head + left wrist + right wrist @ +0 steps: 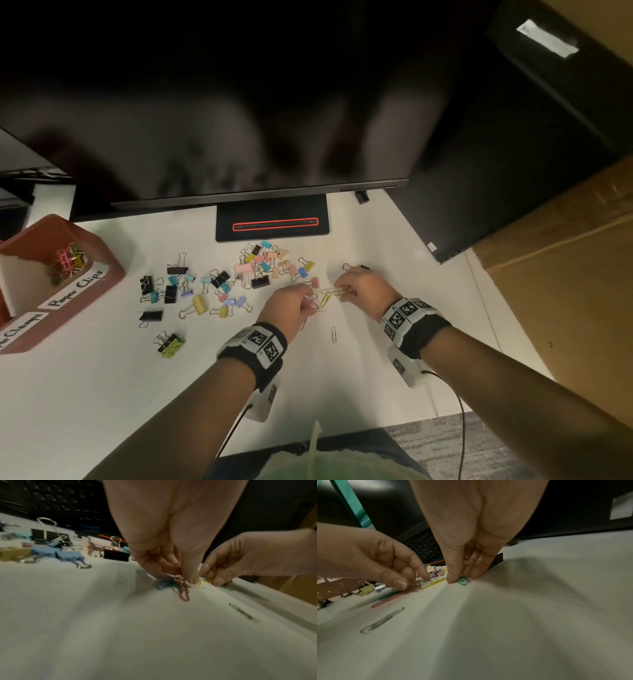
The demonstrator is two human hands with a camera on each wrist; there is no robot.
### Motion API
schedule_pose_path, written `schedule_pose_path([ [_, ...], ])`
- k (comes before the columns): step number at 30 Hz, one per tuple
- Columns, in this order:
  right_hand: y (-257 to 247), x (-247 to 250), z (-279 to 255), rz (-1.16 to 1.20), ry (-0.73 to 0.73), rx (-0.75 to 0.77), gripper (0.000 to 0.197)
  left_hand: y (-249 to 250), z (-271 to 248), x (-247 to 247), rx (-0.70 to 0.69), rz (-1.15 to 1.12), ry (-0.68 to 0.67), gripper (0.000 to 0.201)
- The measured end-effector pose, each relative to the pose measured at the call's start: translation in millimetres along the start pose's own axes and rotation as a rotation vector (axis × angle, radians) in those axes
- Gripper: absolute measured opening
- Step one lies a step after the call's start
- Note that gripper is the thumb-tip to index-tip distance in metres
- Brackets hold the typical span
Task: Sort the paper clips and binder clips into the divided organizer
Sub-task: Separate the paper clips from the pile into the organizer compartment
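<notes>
A red-brown organizer (102, 270) stands at the left; its compartment labelled "Paper Clips" holds several coloured paper clips (70, 262). Many binder clips (239, 277) lie scattered across the white desk. My left hand (310, 301) pinches a small bunch of paper clips (184, 592), red ones among them, low over the desk. Just to its right, my right hand (339, 289) pinches a green paper clip (463, 581) against the desk. A yellow paper clip (435, 583) lies between the hands. A silver paper clip (334, 334) lies alone nearer me.
A monitor on a black stand (272, 222) rises behind the clips, with a keyboard (60, 500) under it. A black computer tower (513, 154) and a cardboard box (565, 274) flank the right side. The desk's front edge is near my body.
</notes>
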State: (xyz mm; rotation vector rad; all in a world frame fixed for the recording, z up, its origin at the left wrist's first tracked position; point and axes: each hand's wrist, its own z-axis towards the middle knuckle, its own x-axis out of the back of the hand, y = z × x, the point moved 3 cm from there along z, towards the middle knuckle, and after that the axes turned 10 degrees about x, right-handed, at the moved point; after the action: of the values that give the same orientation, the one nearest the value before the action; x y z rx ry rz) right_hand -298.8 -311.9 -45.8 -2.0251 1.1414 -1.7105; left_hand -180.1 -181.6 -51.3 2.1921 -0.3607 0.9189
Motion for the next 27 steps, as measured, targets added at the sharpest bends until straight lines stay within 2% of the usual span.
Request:
schedule_pose_path([
  [4,-1,2,3,-0.041,-0.059,-0.02,0.022,2,8,-2,-0.022,0.094,0.042,0.017],
  [9,-1,-6,0,-0.143,-0.094,-0.003,0.018,0,12,-2,-0.053,0.147,0.06,0.015],
  [13,0,-9,-4,-0.154,-0.099,0.02,0.017,1,12,-2,-0.105,0.188,0.017,0.01],
  [17,-1,-3,-8,-0.102,-0.114,0.034,0.019,-1,9,8,-0.097,0.008,-0.007,0.006],
  [19,-3,-2,-12,-0.074,-0.136,0.058,0.02,-5,7,19,-0.083,-0.104,0.018,0.007],
  [22,-10,-8,-19,-0.045,-0.204,0.12,0.019,-16,0,35,-0.064,-0.139,0.027,0.01],
  [27,-24,-26,-26,-0.122,-0.339,0.26,0.014,-31,-12,31,-0.043,-0.052,-0.093,0.022],
])
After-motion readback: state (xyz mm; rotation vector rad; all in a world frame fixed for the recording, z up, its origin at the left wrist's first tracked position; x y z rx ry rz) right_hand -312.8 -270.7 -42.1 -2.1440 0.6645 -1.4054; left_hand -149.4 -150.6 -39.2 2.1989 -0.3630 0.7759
